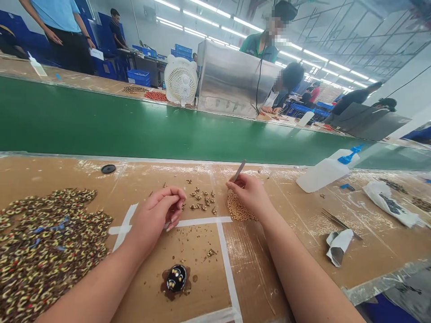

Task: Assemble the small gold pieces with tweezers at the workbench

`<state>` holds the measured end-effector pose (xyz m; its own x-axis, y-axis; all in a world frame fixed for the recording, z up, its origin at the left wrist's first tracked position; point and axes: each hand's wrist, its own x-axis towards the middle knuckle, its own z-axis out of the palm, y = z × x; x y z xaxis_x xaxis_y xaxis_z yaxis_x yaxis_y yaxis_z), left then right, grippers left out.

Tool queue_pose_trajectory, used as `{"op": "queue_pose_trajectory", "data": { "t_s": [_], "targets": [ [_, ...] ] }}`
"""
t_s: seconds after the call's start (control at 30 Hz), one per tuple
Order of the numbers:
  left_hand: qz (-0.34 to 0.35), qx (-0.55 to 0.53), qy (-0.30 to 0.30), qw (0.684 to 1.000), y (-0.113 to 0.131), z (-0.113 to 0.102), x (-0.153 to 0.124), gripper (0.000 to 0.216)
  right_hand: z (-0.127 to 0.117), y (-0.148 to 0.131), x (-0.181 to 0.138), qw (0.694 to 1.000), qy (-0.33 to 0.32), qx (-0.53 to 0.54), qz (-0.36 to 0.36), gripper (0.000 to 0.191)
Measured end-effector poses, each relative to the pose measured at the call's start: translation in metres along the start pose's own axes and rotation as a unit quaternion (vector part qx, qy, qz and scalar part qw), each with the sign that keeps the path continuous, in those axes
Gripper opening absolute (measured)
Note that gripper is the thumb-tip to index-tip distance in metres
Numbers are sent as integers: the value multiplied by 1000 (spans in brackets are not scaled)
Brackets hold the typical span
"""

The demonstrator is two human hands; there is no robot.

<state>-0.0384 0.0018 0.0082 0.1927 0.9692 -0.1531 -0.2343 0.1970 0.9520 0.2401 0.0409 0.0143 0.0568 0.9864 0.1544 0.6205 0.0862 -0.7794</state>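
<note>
A long green conveyor belt [141,128] is seen running across the hall behind the taped cardboard worktop [188,264], and beyond it a second brown bench [87,81] is laid out with a white desk fan [181,80] and a tall stainless steel hood [232,80]. Blue plastic crates [138,77] are stacked against the pale far wall [151,33], where several other people are stationed at the benches. The whole room is lit from above by rows of fluorescent tube lights [215,20] strung along a white ceiling.

right hand [247,194] gripping tweezers [238,171], brass parts [202,200]
</note>
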Motion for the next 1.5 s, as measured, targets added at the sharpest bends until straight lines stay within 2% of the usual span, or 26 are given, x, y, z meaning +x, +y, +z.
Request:
{"op": "queue_pose_trajectory", "data": {
  "t_s": [0.13, 0.3, 0.4, 0.5, 0.67, 0.87, 1.0, 1.17, 1.3, 1.4, 1.5],
  "targets": [
    [-24, 68, -50, 996, -3, 1, -1, 27, 18, -22, -16, 978, -18, 206, 8, 25],
    [-15, 152, -97, 984, -6, 5, -2, 37, 42, -39, -38, 952, -59, 300, 7, 26],
    [-27, 135, -112, 984, -6, 6, -2, 41, 47, -41, -44, 947, -66, 314, 16, 27],
    [-62, 41, -122, 990, -6, 6, -2, 39, 48, -42, -44, 945, -62, 322, 24, 28],
    [-91, -58, -99, 989, -4, 7, -2, 43, 48, -42, -41, 945, -59, 320, 21, 28],
    [-97, -62, -89, 989, -2, 6, -2, 42, 52, -42, -41, 928, -78, 361, 40, 29],
    [-80, -9, -94, 992, -3, 7, -2, 35, 53, -44, -44, 912, -83, 398, 52, 30],
    [-66, 59, -132, 987, -6, 9, -4, 41, 53, -46, -48, 922, -86, 377, 37, 27],
    [-61, 42, -149, 986, -10, 9, -5, 43, 54, -47, -51, 931, -75, 358, 15, 23],
    [-64, 19, -142, 988, -11, 7, -4, 41, 54, -46, -52, 931, -58, 359, 11, 21],
    [-20, -13, -83, 996, -2, 1, -1, 40, 53, -42, -51, 931, -29, 364, 15, 23]
  ]
}}
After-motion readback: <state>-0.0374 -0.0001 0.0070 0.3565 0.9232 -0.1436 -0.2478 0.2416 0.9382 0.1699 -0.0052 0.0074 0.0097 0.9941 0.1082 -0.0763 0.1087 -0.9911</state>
